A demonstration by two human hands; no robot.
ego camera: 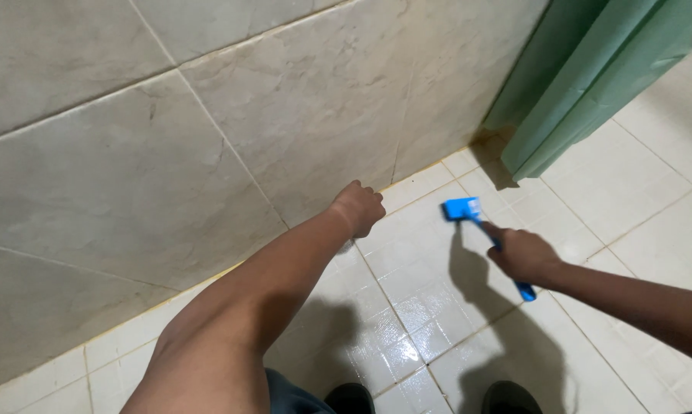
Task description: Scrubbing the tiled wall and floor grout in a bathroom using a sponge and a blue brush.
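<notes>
The right hand (524,255) is closed around the handle of a blue brush (480,230), whose head points toward 11 o'clock, at or just above the wet floor tiles (407,307); the grip hides the handle's middle. The left hand (359,208) is curled into a loose fist near the wall (208,138), seemingly empty, fingers turned away. At 1 o'clock a green curtain (583,77) is cut off. Two dark shoes (430,400) are cropped at 6 o'clock.
</notes>
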